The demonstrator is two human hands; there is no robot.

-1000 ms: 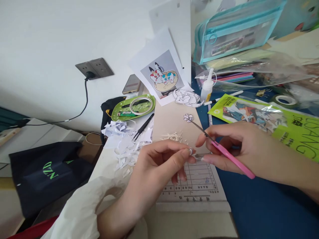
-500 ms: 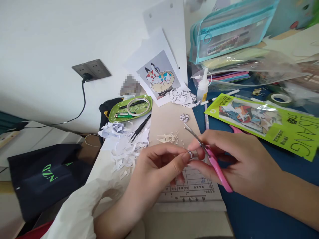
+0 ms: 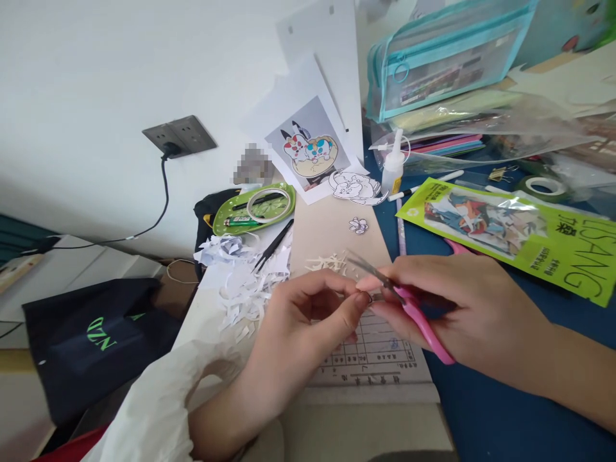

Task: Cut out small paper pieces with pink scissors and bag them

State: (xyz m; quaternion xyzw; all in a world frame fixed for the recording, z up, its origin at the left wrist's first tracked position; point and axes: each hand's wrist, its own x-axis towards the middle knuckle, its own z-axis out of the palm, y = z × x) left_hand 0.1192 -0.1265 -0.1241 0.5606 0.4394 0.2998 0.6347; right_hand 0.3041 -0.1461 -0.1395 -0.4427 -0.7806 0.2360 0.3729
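A tiny paper cutout (image 3: 370, 298) sits near the middle of the frame, pinched between the thumb and forefinger of my left hand (image 3: 312, 317). A second ago its round white face showed; now I see little more than its dark rim. My right hand (image 3: 469, 314) has come in from the right until its thumb and forefinger are just beside the piece; whether they touch it I cannot tell. That hand also grips the scissors (image 3: 416, 317), glossy pink plastic at the handles, slim grey metal at the blurred blades. Their tips, up by the flower-shaped cutout (image 3: 358, 225) earlier, now point lower and well short of it.

Under my hands, below centre, lies a thin page (image 3: 380, 378) printed with a ruled table. Just above my left fingers are stiff cream slivers (image 3: 327, 262); to the left, curly white paper scraps (image 3: 240, 301) heap up, with slender black tweezers (image 3: 275, 244) across them. Further up are a smooth oval green dish (image 3: 224, 213), a flat line-drawn cutout (image 3: 355, 187) and a translucent glue bottle (image 3: 393, 168). At right, a shiny lime packet (image 3: 543, 250) slants; at upper right stands a mesh-like, turquoise-edged pouch (image 3: 447, 77).
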